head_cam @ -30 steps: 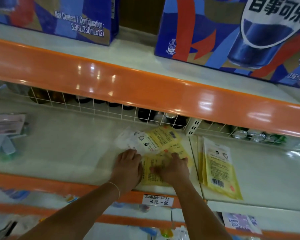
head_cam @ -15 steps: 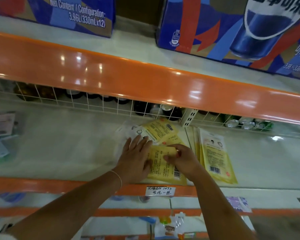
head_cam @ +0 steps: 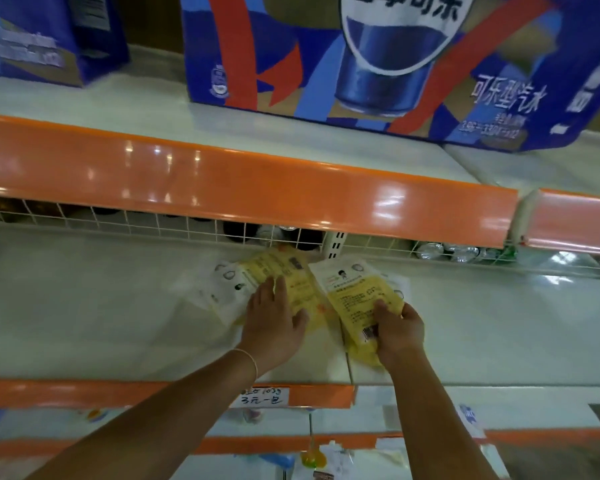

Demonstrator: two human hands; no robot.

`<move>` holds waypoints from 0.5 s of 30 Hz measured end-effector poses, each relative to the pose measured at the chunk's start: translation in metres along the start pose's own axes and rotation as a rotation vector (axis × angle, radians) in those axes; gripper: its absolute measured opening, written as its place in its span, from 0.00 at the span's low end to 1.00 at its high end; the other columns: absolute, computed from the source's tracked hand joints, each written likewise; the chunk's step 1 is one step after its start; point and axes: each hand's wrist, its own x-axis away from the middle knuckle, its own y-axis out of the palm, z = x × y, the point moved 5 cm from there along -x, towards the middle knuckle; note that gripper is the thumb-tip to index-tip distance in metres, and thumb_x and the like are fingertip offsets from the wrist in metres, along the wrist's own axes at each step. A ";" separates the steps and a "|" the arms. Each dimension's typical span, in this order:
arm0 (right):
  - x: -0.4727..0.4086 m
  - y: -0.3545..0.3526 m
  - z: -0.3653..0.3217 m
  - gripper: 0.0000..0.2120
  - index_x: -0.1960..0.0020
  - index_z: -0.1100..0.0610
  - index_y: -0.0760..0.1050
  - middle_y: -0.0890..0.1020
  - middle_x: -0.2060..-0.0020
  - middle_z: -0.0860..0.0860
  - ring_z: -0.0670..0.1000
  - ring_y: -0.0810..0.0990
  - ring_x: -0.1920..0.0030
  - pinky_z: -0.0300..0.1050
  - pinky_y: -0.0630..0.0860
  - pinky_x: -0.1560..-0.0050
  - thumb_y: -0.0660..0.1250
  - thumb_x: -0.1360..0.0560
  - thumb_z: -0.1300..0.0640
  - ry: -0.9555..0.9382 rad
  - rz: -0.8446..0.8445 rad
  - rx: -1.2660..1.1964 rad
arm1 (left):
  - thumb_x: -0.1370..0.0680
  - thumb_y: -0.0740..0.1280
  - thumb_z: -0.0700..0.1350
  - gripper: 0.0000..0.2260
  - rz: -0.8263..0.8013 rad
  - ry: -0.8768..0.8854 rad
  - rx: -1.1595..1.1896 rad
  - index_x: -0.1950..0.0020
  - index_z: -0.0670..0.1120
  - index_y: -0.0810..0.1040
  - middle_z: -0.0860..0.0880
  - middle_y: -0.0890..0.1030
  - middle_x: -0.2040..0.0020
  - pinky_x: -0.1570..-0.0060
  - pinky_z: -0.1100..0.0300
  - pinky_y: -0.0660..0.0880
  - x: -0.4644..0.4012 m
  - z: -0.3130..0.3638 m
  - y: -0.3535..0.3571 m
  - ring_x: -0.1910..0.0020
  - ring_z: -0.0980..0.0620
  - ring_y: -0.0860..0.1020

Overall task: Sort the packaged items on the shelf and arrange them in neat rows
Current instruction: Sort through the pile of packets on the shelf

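On the pale shelf, the left hand lies flat with straight fingers on the loose yellow packets, while the right hand grips what looks like a stack of packets just right of them.

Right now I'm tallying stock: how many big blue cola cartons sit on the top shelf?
2. One blue carton stands at the far left, cut off by the frame. The larger cola carton stands centre-right, above the right hand. More may sit outside the view.
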 end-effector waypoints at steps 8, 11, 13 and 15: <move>-0.031 -0.049 -0.009 0.05 0.47 0.56 0.74 0.82 0.52 0.56 0.56 0.81 0.56 0.52 0.80 0.52 0.66 0.22 0.58 -0.105 0.150 0.167 | 0.20 0.56 0.56 0.30 -0.057 0.044 -0.125 0.22 0.44 0.52 0.39 0.55 0.23 0.26 0.45 0.54 -0.004 0.037 0.039 0.24 0.40 0.54; -0.033 -0.055 -0.008 0.04 0.48 0.55 0.73 0.80 0.56 0.54 0.55 0.79 0.58 0.52 0.80 0.54 0.64 0.22 0.58 -0.125 0.163 0.231 | 0.20 0.56 0.55 0.29 -0.069 0.058 -0.163 0.23 0.44 0.52 0.39 0.55 0.23 0.25 0.45 0.53 -0.005 0.040 0.050 0.24 0.40 0.53; -0.035 -0.057 -0.007 0.03 0.49 0.54 0.72 0.80 0.58 0.53 0.54 0.79 0.61 0.50 0.79 0.58 0.62 0.22 0.59 -0.152 0.153 0.291 | 0.20 0.56 0.55 0.29 -0.066 0.067 -0.185 0.23 0.44 0.53 0.39 0.56 0.23 0.25 0.45 0.54 -0.006 0.041 0.053 0.24 0.40 0.53; -0.035 -0.059 -0.006 0.05 0.49 0.55 0.73 0.80 0.59 0.52 0.52 0.78 0.62 0.46 0.76 0.63 0.60 0.23 0.61 -0.186 0.140 0.365 | 0.20 0.56 0.54 0.29 -0.062 0.065 -0.195 0.23 0.44 0.53 0.39 0.56 0.23 0.25 0.45 0.53 -0.006 0.042 0.055 0.24 0.40 0.53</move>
